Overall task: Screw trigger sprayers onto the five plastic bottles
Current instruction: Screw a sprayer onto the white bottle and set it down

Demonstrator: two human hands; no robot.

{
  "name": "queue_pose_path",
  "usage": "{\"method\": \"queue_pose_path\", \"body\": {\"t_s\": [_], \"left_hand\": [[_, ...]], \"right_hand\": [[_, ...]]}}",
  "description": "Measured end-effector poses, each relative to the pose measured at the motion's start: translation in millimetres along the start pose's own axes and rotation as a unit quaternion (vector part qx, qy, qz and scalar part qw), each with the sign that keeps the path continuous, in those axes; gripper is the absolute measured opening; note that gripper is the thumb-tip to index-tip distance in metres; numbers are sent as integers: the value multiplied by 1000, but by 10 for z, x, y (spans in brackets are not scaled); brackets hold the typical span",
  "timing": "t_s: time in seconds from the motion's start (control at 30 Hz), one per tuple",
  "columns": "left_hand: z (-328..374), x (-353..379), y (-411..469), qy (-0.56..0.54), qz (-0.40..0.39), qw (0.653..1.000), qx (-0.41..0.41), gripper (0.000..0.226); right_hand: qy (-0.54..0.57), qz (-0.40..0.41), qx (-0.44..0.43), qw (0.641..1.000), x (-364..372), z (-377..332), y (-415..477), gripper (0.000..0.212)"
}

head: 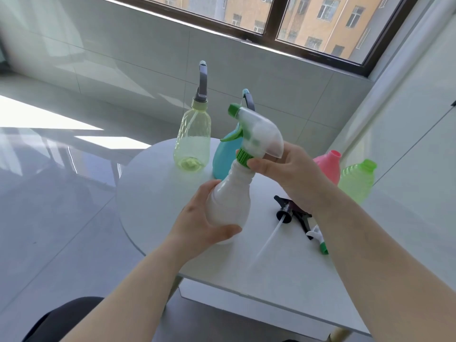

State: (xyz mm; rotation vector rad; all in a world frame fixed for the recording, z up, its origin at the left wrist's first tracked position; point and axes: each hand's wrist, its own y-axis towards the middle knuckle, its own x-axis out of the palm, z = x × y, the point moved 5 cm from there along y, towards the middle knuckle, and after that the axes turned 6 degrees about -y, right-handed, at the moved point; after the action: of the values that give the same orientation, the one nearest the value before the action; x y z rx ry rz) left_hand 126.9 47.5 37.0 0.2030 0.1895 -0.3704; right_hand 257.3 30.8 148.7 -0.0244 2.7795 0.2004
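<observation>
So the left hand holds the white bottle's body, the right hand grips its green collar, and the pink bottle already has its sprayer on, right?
Not quite. In the head view the pink bottle has no sprayer; its neck is open. The left hand does hold the white bottle, and the right hand grips the green collar.

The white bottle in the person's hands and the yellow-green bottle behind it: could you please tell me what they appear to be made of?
The white bottle looks like milky, semi-opaque plastic with a smooth satin surface: light glows through it softly. The yellow-green bottle looks like clear tinted plastic, glossy and faceted: the table shows through it. The exact type of plastic cannot be told.
</observation>
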Motion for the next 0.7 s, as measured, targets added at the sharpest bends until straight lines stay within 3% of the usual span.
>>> {"method": "queue_pose_path", "body": {"t_s": [0.37,0.6,0.7], "left_hand": [[-16,64,30,-16,10,1000,-5,71],[-11,117,16,27,33,999,-8,76],[-11,130,11,32,36,999,-8,80]], "right_hand": [[-26,0,-5,1000,16,-7,13,23],[-89,105,-15,990,64,86,-13,26],[-115,111,-9,987,54,75,-25,25]]}}
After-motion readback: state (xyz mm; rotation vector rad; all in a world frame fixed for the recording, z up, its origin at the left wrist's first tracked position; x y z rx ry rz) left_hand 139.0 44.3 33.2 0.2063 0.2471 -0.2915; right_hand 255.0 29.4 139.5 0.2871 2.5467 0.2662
